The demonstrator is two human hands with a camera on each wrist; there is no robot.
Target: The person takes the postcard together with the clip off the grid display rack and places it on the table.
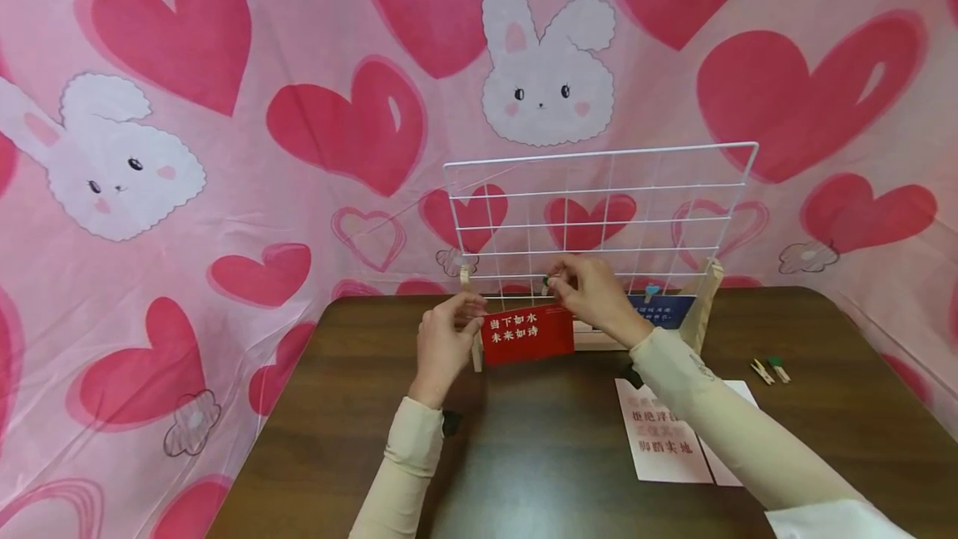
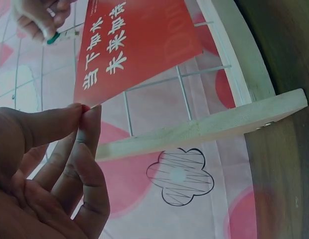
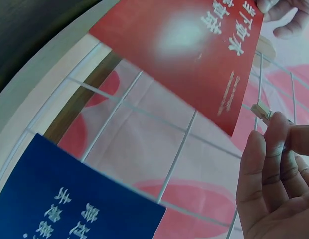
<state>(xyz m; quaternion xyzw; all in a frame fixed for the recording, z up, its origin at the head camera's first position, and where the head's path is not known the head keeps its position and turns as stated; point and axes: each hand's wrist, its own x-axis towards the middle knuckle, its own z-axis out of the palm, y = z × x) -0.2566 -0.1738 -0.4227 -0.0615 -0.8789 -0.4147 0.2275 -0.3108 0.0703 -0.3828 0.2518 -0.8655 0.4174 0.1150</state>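
Observation:
My left hand [image 1: 440, 348] pinches one corner of a red card [image 1: 528, 338] printed with white characters, between thumb and forefinger. The card is held in front of the lower part of a white wire grid [image 1: 599, 154]. Just above the card's other upper corner, my right hand [image 1: 595, 289] pinches a small wooden clothespin [image 3: 262, 110] with a green top, seen also in the left wrist view. In the right wrist view the clothespin is apart from the card, close to a grid wire. A blue card [image 1: 662, 311] hangs on the grid under a blue heart clothespin [image 1: 651, 292].
The grid stands in a wooden base [image 1: 699, 314] on the brown table [image 1: 524, 456]. Pale cards with red and dark lettering [image 1: 666, 460] lie partly under my right sleeve. Two small clothespins, one yellowish [image 1: 762, 371] and one green [image 1: 779, 369], lie to the right.

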